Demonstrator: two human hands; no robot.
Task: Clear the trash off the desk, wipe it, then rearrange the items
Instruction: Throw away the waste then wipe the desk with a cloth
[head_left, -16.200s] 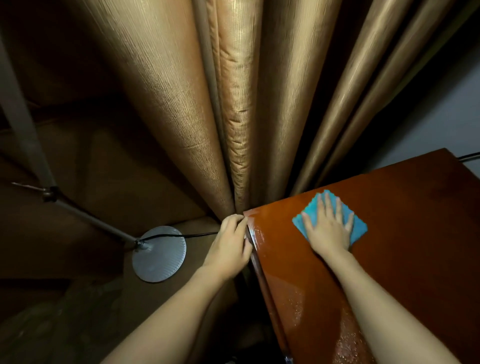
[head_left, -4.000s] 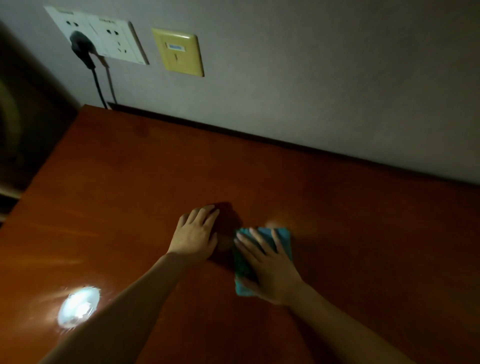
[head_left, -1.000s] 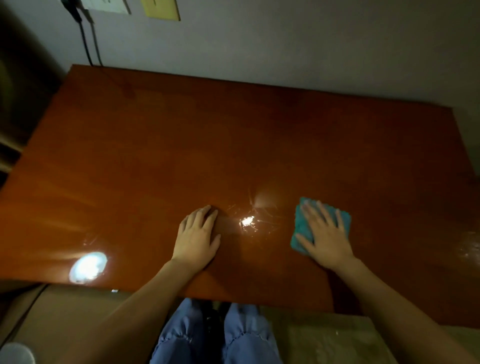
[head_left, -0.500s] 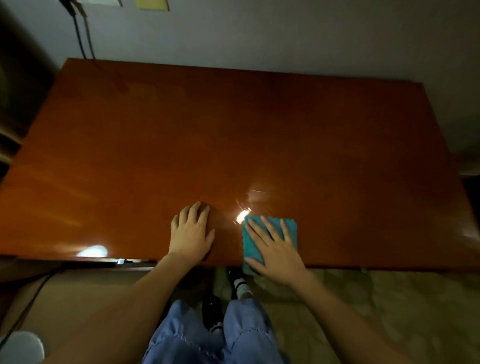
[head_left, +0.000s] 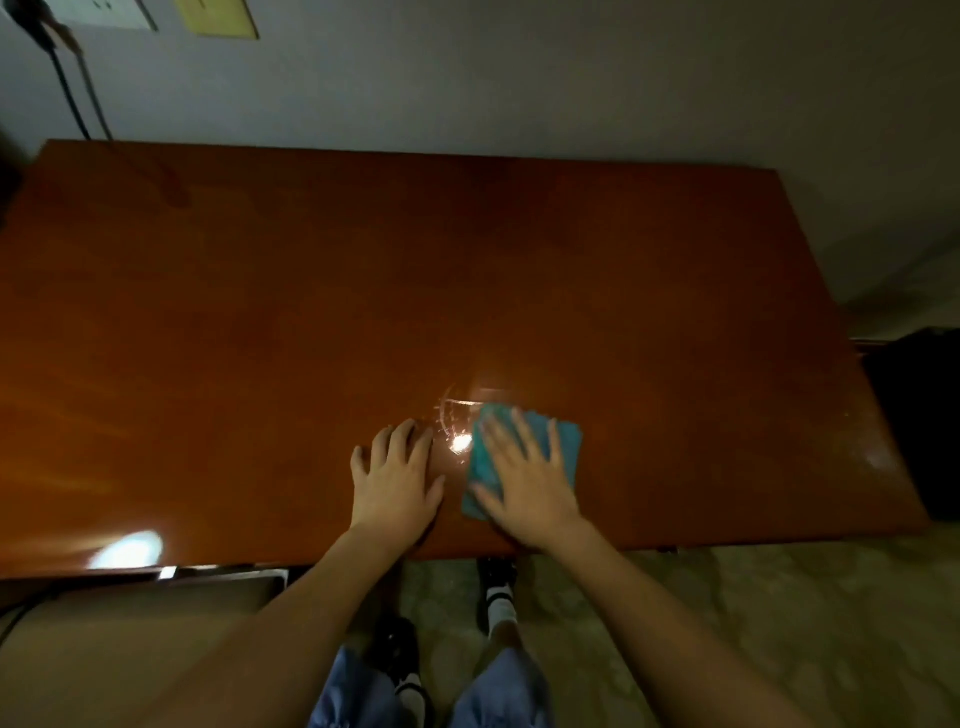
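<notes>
Cloth (head_left: 566, 447) nudged rightward under right grip (head_left: 524, 483)

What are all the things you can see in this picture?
Desk: one, reddish-brown, against the wall.
Cloth: one, teal, on the desk near its front edge, under the right hand.
Socket plate: one, white, on the wall, top left.
Yellow plate: one, on the wall beside the socket plate.
Cable: one, dark, hanging down the wall.
Left hand: one, flat on the desk.
Right hand: one, flat on the cloth.
Legs: two, in blue trousers.
</notes>
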